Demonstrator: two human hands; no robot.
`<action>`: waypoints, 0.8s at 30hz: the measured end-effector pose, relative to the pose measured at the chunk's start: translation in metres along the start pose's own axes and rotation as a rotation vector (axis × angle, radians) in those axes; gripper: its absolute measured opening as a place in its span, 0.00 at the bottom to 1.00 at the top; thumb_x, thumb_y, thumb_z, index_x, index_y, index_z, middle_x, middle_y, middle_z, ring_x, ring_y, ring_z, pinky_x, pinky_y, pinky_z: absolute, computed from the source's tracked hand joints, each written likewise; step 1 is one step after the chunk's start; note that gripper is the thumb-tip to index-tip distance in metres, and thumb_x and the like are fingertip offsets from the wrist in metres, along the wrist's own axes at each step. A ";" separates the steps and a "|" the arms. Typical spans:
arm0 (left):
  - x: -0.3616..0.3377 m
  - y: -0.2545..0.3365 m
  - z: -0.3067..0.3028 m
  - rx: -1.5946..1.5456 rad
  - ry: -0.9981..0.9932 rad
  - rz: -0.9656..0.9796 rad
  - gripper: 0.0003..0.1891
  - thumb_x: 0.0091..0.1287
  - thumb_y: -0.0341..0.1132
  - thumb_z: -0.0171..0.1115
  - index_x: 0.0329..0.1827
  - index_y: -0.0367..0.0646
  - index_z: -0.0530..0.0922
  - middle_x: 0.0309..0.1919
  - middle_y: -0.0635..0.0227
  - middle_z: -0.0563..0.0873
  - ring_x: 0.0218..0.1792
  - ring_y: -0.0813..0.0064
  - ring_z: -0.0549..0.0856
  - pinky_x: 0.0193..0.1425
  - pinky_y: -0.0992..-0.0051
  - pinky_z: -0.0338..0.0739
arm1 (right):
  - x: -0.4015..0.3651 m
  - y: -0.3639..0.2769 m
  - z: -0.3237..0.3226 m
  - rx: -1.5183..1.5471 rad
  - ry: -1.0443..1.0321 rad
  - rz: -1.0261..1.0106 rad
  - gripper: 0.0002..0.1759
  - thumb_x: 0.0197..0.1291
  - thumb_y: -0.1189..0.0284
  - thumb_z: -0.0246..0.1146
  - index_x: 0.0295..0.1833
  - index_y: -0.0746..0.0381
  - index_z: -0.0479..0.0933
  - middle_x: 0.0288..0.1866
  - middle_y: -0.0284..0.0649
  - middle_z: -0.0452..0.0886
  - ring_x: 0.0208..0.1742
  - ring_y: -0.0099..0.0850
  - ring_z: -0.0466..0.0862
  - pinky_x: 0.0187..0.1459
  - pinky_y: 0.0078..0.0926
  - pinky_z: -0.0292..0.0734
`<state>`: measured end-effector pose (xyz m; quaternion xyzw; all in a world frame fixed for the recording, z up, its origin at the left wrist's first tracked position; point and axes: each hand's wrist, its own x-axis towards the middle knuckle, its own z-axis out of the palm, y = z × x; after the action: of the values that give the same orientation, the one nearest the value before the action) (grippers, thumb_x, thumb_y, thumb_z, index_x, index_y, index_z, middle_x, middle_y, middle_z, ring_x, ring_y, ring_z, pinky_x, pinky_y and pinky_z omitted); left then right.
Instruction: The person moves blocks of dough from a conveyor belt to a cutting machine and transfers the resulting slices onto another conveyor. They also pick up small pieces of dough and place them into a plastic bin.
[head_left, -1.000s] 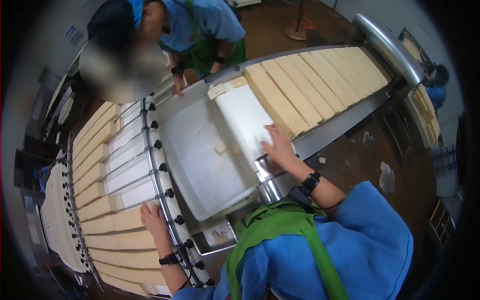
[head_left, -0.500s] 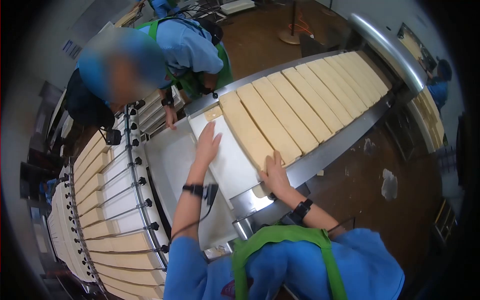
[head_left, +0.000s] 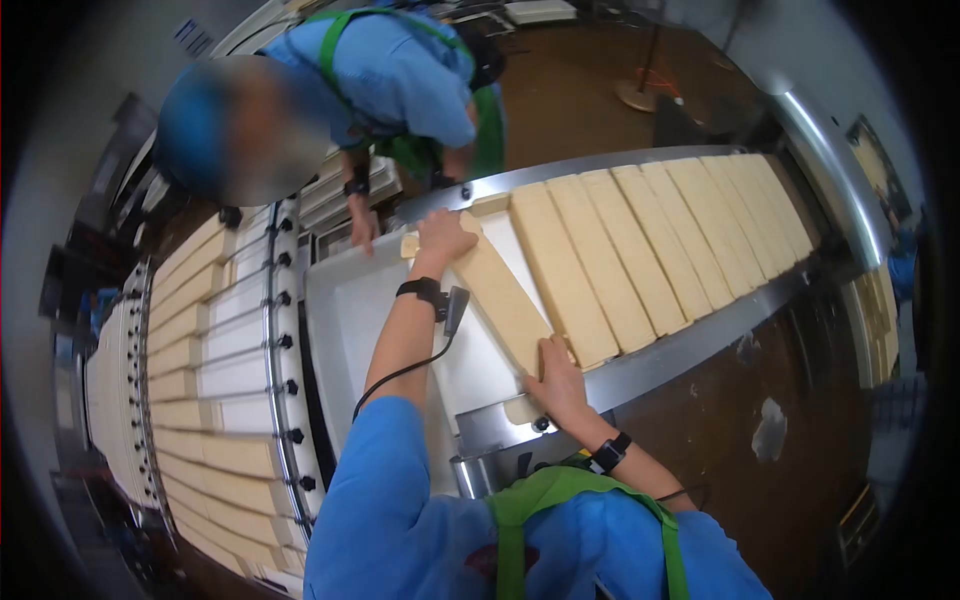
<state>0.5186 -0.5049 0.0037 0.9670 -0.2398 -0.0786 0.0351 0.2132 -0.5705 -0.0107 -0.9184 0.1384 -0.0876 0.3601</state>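
Note:
A long, flat pale-yellow slab (head_left: 500, 295) lies slantwise over the white bed of the conveyor, apart from the row. My left hand (head_left: 446, 238) is closed round its far end. At the near end, my right hand (head_left: 558, 382) has its fingers wrapped over the slab's corner. To the right, similar pale-yellow slabs (head_left: 605, 255) lie side by side along the metal-edged conveyor (head_left: 680, 348). A small pale scrap (head_left: 409, 245) sits beside my left hand, and another cut piece (head_left: 491, 205) lies at the far edge.
A white tray (head_left: 345, 285) adjoins the conveyor on the left. Beyond it stands a rack with metal rods, black knobs (head_left: 286, 342) and more slabs (head_left: 235, 455). Across from me a co-worker (head_left: 395, 80) leans in, one hand (head_left: 363, 225) at the tray's far edge.
My left hand has moved from above the white bed to the slab's far end. The slab has shifted left, away from the row, with my right hand still at its near end.

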 end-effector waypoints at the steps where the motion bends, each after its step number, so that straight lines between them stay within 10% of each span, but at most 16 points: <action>1: -0.012 -0.020 -0.003 -0.033 0.026 -0.040 0.24 0.42 0.46 0.61 0.43 0.44 0.79 0.45 0.61 0.79 0.50 0.61 0.74 0.53 0.60 0.66 | 0.003 0.001 -0.001 -0.005 -0.042 -0.047 0.33 0.45 0.67 0.65 0.54 0.69 0.60 0.56 0.60 0.62 0.45 0.56 0.74 0.43 0.44 0.74; 6: -0.087 -0.152 0.042 -0.770 0.097 -0.196 0.21 0.44 0.43 0.68 0.39 0.41 0.75 0.33 0.64 0.80 0.38 0.69 0.78 0.43 0.71 0.71 | 0.024 -0.001 -0.002 -0.113 -0.193 0.038 0.42 0.38 0.63 0.69 0.58 0.68 0.59 0.56 0.56 0.64 0.51 0.53 0.71 0.48 0.43 0.72; 11: -0.183 -0.152 0.083 -1.348 0.732 -0.333 0.16 0.51 0.36 0.69 0.33 0.40 0.70 0.28 0.71 0.75 0.31 0.81 0.74 0.36 0.79 0.70 | 0.037 -0.007 0.035 -0.253 -0.166 -0.140 0.50 0.33 0.63 0.72 0.62 0.68 0.55 0.55 0.54 0.65 0.52 0.50 0.71 0.50 0.42 0.70; 19: -0.318 -0.332 -0.001 -1.031 1.292 -0.590 0.16 0.65 0.40 0.55 0.45 0.34 0.78 0.32 0.67 0.83 0.34 0.80 0.78 0.40 0.78 0.72 | 0.031 -0.190 0.099 0.199 -0.112 -0.547 0.48 0.41 0.64 0.70 0.66 0.64 0.53 0.57 0.53 0.62 0.54 0.49 0.69 0.54 0.37 0.68; 24: -0.371 -0.466 0.015 -0.634 0.903 -0.806 0.22 0.62 0.48 0.55 0.44 0.34 0.78 0.34 0.54 0.84 0.37 0.63 0.82 0.44 0.71 0.74 | 0.027 -0.275 0.169 0.446 -0.211 -0.475 0.34 0.54 0.69 0.56 0.65 0.67 0.53 0.55 0.55 0.63 0.53 0.51 0.69 0.53 0.38 0.67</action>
<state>0.4056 0.0803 -0.0096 0.8618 0.2118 0.2590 0.3812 0.3352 -0.2785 0.0570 -0.8277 -0.1396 -0.1016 0.5339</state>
